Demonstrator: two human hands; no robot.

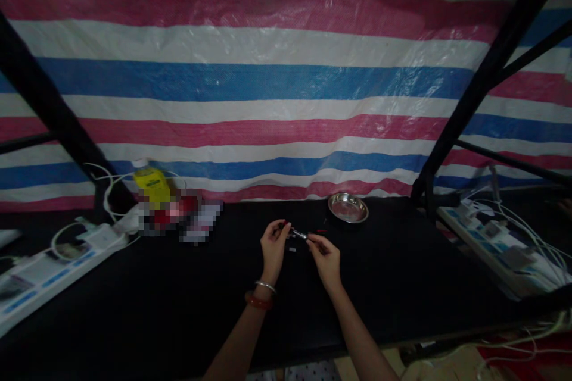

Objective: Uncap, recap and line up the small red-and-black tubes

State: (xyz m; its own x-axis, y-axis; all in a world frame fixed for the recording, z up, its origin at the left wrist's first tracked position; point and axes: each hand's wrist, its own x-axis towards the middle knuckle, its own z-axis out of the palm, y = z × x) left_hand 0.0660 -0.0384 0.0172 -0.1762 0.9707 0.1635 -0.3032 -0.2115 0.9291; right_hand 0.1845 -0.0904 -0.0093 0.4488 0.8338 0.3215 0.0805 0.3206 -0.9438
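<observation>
Between my two hands is a thin rod-like thing [299,233], silver in the middle and dark toward the left; it is too small to tell its kind. My left hand [273,244], with two bangles at the wrist, pinches its left end, where a bit of red shows. My right hand [326,256] pinches the right end. Just beyond my right fingers a small red piece [321,231] lies on the black tabletop [286,321]. A small pale piece [292,249] rests on the table between my hands.
A round metal dish [348,208] stands at the back right. On the left are a yellow bottle [154,184], a blurred-out red object [174,214] and a power strip [58,271]. Another power strip [496,244] with cables lies right. Black posts [473,89] flank a striped sheet [268,83].
</observation>
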